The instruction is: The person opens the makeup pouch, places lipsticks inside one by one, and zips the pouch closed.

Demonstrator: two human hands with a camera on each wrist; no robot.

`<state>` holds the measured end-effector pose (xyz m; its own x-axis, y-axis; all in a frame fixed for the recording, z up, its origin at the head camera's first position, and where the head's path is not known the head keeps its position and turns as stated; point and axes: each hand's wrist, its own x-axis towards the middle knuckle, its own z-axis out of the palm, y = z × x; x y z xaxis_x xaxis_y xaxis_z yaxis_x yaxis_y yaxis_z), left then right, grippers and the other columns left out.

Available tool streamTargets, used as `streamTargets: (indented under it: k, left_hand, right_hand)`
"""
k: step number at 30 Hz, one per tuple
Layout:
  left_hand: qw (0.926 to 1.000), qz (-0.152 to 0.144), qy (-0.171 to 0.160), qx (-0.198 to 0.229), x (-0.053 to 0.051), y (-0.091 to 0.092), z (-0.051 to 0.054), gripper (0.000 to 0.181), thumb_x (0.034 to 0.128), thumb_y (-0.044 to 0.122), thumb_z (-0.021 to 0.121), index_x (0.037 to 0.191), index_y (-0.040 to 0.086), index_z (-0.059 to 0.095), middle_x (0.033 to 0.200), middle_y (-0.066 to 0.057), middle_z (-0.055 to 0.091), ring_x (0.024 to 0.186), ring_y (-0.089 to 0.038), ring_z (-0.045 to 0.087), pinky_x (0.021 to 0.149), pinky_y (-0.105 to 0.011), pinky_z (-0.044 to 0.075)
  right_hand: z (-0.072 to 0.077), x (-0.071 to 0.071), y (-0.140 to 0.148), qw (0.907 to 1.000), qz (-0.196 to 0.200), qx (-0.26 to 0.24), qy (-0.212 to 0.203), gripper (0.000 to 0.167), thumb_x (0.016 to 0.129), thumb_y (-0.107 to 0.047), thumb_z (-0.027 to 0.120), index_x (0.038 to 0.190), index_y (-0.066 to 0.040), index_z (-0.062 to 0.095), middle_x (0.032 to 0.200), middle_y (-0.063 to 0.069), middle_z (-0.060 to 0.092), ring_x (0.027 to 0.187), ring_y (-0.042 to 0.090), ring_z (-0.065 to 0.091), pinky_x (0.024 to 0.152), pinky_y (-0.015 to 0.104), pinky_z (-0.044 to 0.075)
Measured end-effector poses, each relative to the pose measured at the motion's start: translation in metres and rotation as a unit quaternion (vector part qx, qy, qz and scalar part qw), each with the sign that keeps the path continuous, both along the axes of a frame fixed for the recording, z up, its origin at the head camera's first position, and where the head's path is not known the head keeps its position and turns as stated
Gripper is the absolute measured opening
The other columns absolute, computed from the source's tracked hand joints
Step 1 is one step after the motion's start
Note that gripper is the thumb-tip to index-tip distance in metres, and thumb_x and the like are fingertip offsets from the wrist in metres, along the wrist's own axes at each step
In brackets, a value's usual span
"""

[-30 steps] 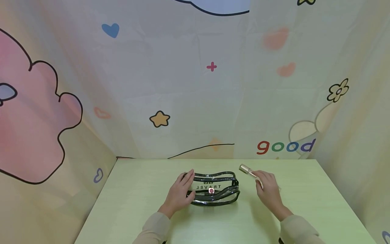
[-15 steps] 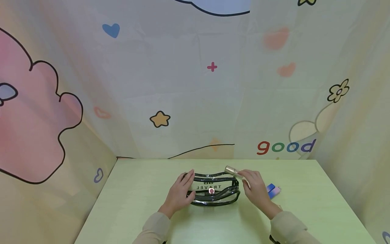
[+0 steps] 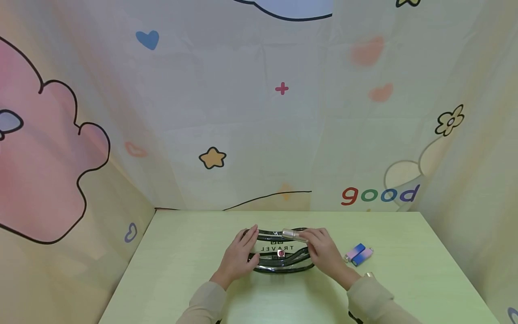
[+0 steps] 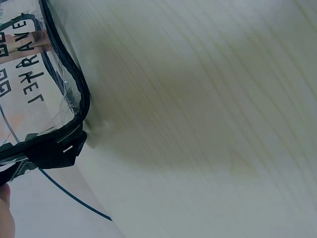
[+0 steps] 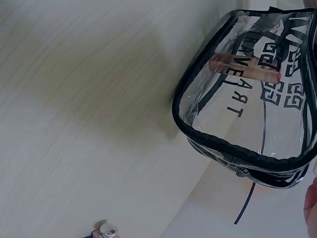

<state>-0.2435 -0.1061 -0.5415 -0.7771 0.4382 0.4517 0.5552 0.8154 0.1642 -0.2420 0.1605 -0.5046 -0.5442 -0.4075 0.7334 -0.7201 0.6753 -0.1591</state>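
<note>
In the middle of the table stands a clear cosmetic pouch [image 3: 279, 262] with black trim and mirrored "TRAVEL" lettering. Inside it lies a pinkish-copper slim tube [image 5: 243, 68], its square end showing in the head view. My left hand [image 3: 238, 255] holds the pouch's left end, fingers along the back and thumb at the front rim. Over the pouch's right part, my right hand [image 3: 325, 253] pinches a slim tube [image 3: 294, 235] with a gold cap, which points left above the opening. In the wrist views only a bit of each hand shows at the edge.
Two small blue-and-pink pieces [image 3: 358, 254] with metal rings lie right of my right hand. A small gold-coloured thing [image 3: 369, 275] is partly hidden by my right sleeve. A printed curtain [image 3: 251, 135] hangs behind the table [image 3: 182, 252].
My right hand has moved left with the gold-capped tube, from right of the pouch to over it. The blue-and-pink pieces have come into sight. My left hand has stayed put.
</note>
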Motion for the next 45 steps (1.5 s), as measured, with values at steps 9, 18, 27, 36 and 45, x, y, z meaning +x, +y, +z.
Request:
streamTargets:
  k: [9,18,27,36,45]
  left_hand:
    - [1.0000,0.004,-0.005,0.002,0.000,0.000,0.000,0.061,0.0804,0.028,0.053,0.135,0.008,0.036,0.144,0.001,0.030,0.126,-0.027,0.035,0.099,-0.037,0.036]
    - [0.9999,0.006,-0.014,0.003,0.001,0.001,0.000,0.061,0.0809,0.029,0.053,0.136,0.008,0.036,0.144,0.001,0.030,0.127,-0.027,0.034,0.100,-0.038,0.036]
    - [1.0000,0.000,-0.001,-0.002,0.001,0.001,0.000,0.060,0.0807,0.029,0.051,0.135,0.007,0.036,0.143,-0.001,0.032,0.125,-0.028,0.036,0.099,-0.037,0.037]
    - [0.9998,0.003,-0.019,0.006,0.001,0.001,0.001,0.061,0.0806,0.027,0.054,0.136,0.009,0.035,0.144,0.001,0.030,0.126,-0.029,0.036,0.100,-0.038,0.036]
    - [0.9997,0.009,-0.023,-0.004,0.000,0.001,0.001,0.062,0.0821,0.029,0.052,0.138,0.012,0.032,0.145,0.003,0.027,0.127,-0.028,0.034,0.101,-0.037,0.035]
  right_hand:
    - [-0.003,0.000,-0.012,0.9998,0.008,0.018,-0.008,0.034,0.067,0.006,0.063,0.096,-0.011,0.064,0.094,0.003,0.063,0.083,0.017,0.051,0.068,0.031,0.047]
    - [-0.006,0.000,-0.024,0.9989,0.020,0.039,-0.019,0.032,0.067,0.006,0.063,0.094,-0.012,0.064,0.093,-0.001,0.062,0.086,0.016,0.051,0.070,0.029,0.048]
    - [-0.008,0.001,-0.031,0.9976,0.027,0.063,-0.007,0.030,0.067,0.004,0.066,0.093,-0.012,0.065,0.092,0.001,0.063,0.087,0.019,0.054,0.071,0.032,0.049]
    - [-0.004,-0.001,-0.034,0.9950,0.026,0.096,-0.009,0.032,0.065,0.005,0.066,0.093,-0.012,0.064,0.093,0.002,0.063,0.085,0.018,0.054,0.072,0.033,0.049]
    - [-0.001,-0.002,-0.037,0.9887,0.014,0.145,-0.035,0.028,0.068,0.002,0.065,0.091,-0.013,0.065,0.094,0.000,0.063,0.086,0.017,0.053,0.075,0.031,0.048]
